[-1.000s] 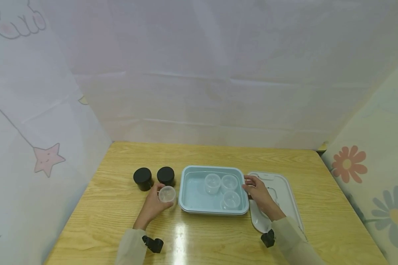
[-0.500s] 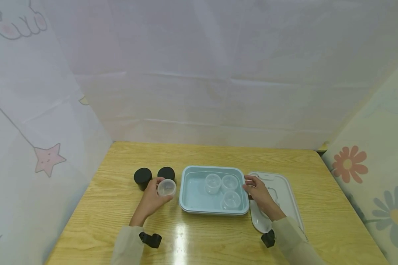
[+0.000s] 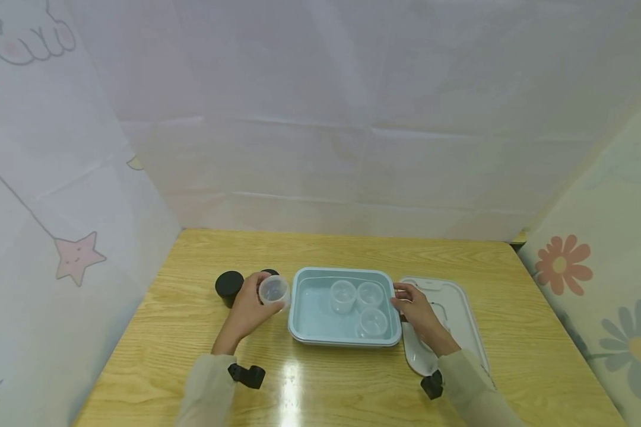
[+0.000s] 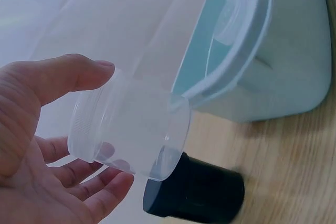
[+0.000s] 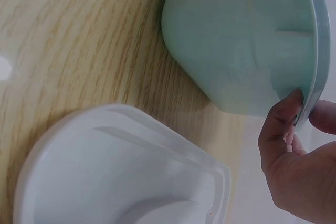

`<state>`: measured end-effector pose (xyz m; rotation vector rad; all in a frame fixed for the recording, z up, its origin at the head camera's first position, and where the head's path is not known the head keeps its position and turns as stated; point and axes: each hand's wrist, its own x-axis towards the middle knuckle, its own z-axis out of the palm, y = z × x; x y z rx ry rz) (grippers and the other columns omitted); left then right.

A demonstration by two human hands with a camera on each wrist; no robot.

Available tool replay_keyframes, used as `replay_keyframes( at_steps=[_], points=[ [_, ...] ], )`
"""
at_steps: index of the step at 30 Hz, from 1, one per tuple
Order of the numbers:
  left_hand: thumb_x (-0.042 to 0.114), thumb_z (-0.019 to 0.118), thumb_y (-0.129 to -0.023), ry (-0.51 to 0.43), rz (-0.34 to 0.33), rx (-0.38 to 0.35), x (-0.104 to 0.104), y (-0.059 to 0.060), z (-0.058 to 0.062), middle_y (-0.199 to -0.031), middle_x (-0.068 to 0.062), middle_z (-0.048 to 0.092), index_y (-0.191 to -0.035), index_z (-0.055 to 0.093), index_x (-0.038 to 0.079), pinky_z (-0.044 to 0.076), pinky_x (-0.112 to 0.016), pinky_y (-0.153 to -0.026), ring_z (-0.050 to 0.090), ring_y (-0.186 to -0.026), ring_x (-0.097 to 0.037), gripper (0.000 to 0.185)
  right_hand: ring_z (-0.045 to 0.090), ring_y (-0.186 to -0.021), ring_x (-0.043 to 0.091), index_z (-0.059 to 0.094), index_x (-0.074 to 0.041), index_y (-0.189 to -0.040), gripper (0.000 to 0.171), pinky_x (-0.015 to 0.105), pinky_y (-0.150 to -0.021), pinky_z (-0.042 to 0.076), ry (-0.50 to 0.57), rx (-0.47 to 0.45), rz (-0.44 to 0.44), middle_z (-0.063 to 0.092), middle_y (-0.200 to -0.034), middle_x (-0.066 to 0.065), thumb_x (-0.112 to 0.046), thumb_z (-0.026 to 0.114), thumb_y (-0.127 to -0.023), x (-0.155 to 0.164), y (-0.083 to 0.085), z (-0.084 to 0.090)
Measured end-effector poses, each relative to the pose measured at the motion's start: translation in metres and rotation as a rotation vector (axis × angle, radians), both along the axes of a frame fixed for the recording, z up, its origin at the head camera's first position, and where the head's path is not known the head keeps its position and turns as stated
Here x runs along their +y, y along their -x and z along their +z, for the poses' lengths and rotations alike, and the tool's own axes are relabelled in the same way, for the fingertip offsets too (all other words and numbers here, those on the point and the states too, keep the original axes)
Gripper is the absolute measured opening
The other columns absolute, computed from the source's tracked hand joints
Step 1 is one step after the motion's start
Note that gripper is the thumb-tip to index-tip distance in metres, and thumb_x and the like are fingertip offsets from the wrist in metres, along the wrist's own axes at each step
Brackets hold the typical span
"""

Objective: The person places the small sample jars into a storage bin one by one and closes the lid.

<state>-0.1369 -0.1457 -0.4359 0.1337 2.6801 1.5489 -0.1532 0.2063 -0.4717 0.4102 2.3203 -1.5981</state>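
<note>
Clear cup (image 3: 274, 290) sits between left hand's (image 3: 248, 311) thumb and fingers.

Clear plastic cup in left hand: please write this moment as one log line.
left hand: holds clear plastic cup | right hand: grips rim of light blue plastic bin

Cloth-walled recording booth, wooden table (image 3: 192, 332)

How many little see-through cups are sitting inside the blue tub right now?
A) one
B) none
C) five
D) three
D: three clear cups stand inside the blue tub, while a fourth clear cup is held by the left hand outside it.
</note>
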Motion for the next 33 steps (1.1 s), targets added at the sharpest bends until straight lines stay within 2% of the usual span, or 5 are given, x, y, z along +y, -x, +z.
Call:
replay_keyframes(
  at_steps=[7, 11, 18, 29, 33],
  points=[
    [0.014, 0.074, -0.082, -0.025, -0.051, -0.015, 0.015, 0.006, 0.006, -0.13, -0.023, 0.047, -0.137, 0.039, -0.002, 0.049, -0.048, -0.089, 0.052, -0.113, -0.036, 0.067, 0.054, -0.104, 0.024, 0.036, -0.001, -0.142, 0.046, 0.032, -0.074, 0.052, 0.007, 0.007, 0.004, 0.045, -0.128, 0.022, -0.007, 0.048, -0.098, -0.001, -0.002, 0.0],
    [0.015, 0.074, -0.081, -0.045, -0.076, -0.013, 0.024, 0.01, 0.005, -0.129, -0.023, 0.048, -0.137, 0.04, -0.001, 0.049, -0.048, -0.087, 0.053, -0.111, -0.037, 0.067, 0.053, -0.103, 0.024, 0.036, -0.001, -0.142, 0.045, 0.031, -0.074, 0.051, 0.004, 0.015, 0.01, 0.045, -0.128, 0.021, -0.007, 0.047, -0.098, -0.001, -0.002, 0.001],
    [0.017, 0.076, -0.079, -0.027, -0.109, -0.023, 0.046, 0.016, 0.001, -0.124, -0.018, 0.049, -0.134, 0.044, 0.002, 0.052, -0.043, -0.077, 0.055, -0.102, -0.031, 0.065, 0.053, -0.103, 0.024, 0.036, -0.001, -0.142, 0.046, 0.03, -0.074, 0.051, -0.005, 0.012, 0.014, 0.045, -0.128, 0.021, -0.007, 0.047, -0.098, 0.001, -0.001, 0.0],
    [0.018, 0.076, -0.077, -0.02, -0.212, -0.062, 0.075, 0.016, -0.012, -0.127, -0.017, 0.051, -0.13, 0.045, 0.003, 0.046, -0.047, -0.088, 0.053, -0.107, -0.03, 0.064, 0.053, -0.1, 0.023, 0.036, -0.003, -0.142, 0.046, 0.031, -0.074, 0.052, -0.014, 0.002, 0.001, 0.047, -0.126, 0.02, -0.007, 0.046, -0.098, 0.0, 0.001, 0.0],
    [0.016, 0.077, -0.076, -0.006, -0.25, -0.084, 0.083, 0.015, -0.016, -0.128, -0.019, 0.05, -0.129, 0.045, -0.001, 0.044, -0.05, -0.093, 0.052, -0.111, -0.032, 0.064, 0.054, -0.098, 0.022, 0.037, -0.002, -0.142, 0.045, 0.031, -0.074, 0.052, -0.012, 0.006, -0.002, 0.047, -0.124, 0.019, -0.007, 0.046, -0.098, 0.0, 0.0, -0.001]
  ],
)
